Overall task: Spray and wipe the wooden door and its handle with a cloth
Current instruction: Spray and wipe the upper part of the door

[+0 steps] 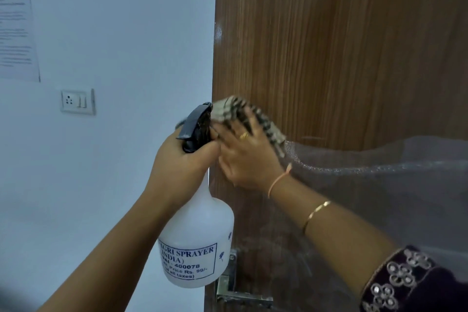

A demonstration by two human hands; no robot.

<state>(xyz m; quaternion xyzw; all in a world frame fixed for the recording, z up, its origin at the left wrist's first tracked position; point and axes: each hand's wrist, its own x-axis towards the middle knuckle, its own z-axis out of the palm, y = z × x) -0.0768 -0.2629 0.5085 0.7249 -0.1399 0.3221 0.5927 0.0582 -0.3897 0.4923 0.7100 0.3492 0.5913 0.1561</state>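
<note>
I logged left hand (182, 159) curled round neck of spray bottle (200, 235), right hand (244, 157) flat, fingers spread, pressing checked cloth (234, 109) against wooden door (329, 45) near its left edge, metal handle (243, 296) lower down, wall socket (77, 101) off left.

A plain wall (126, 33), pale blue-white, fills the left side under soft, even light. High on it at the far left hangs a printed sheet (17, 35), its text too blurred to read. Just below sits a white switch plate (77, 102) with a socket.
</note>
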